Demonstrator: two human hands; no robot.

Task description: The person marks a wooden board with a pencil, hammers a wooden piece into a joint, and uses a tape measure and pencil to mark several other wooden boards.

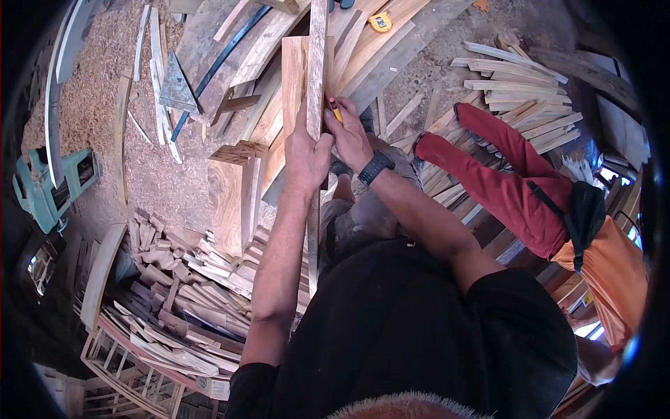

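Observation:
My left hand [309,159] is closed around a long narrow wooden strip [317,63] that runs up and down the middle of the view. Just to its right, my right hand [351,142] pinches a yellow pencil [336,110] and rests close against the strip's edge. The pencil's far tip cannot be made out. Behind the strip, a wider wooden board [294,77] stands beside my left fingers, which are partly hidden by the wood. A dark watch [376,167] is on my right wrist.
A yellow tape measure [380,22] lies on boards ahead. To the left are a metal triangular square [179,85], a blue bar [209,73] and a teal machine [52,185]. Offcuts [188,279] pile up at lower left. A person in red trousers [488,188] is at right, near stacked strips [520,84].

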